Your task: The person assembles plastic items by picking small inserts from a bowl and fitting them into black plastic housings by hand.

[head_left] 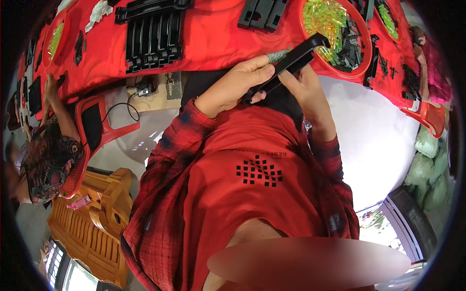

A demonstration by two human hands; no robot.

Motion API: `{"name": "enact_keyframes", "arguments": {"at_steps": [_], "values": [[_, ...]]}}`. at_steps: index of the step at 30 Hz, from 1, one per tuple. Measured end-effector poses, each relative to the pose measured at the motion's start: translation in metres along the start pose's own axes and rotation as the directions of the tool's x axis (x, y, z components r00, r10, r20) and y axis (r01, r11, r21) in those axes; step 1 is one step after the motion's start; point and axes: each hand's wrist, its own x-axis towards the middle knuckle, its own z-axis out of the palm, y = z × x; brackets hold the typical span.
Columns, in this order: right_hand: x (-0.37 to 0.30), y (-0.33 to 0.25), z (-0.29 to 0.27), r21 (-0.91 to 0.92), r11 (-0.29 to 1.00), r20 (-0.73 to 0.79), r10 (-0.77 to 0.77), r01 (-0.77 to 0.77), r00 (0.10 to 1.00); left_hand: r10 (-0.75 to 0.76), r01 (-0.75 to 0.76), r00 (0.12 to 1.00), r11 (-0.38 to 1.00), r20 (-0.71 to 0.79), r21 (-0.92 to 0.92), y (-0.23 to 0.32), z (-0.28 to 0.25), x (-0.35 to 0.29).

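Black plastic channel piece (295,57): left hand (239,83) clamps its near end; right hand (306,92) touches its side, full closure unclear; steady, even support should limit twisting.

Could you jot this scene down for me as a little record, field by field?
Left hand: grips a long black plastic channel-shaped piece
Right hand: fingers touching the same piece
Table covering: red cloth
Right on table: round red plastic basin with small translucent yellow-green pieces and black ones
Left on table: long black plastic parts lying together
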Motion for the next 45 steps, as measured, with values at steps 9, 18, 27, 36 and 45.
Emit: {"name": "enact_keyframes", "arguments": {"at_steps": [9,18,27,36,45], "values": [[-0.005,-0.013,-0.007,0.164,0.976,0.164,0.119,-0.146,0.979,0.091,-0.088,0.996,0.990,-0.017,0.111,0.000,-0.002,0.008],[-0.003,-0.004,-0.018,-0.448,0.846,-0.301,-0.447,0.289,0.842,-0.081,0.088,0.996,0.980,0.042,-0.181,0.009,-0.018,0.001],[-0.001,-0.007,-0.023,-0.799,0.469,-0.020,-0.647,0.377,0.763,-0.079,0.093,0.993,0.984,0.092,-0.153,0.008,-0.023,0.000],[-0.013,-0.007,-0.006,-0.746,0.504,-0.021,-0.672,0.436,0.740,-0.087,0.097,0.992,0.990,0.095,-0.102,0.002,-0.020,-0.001],[-0.004,0.015,0.010,-0.663,0.583,0.112,-0.544,0.471,0.831,-0.074,0.073,0.997,0.983,-0.003,-0.170,-0.012,-0.011,0.001]]}}
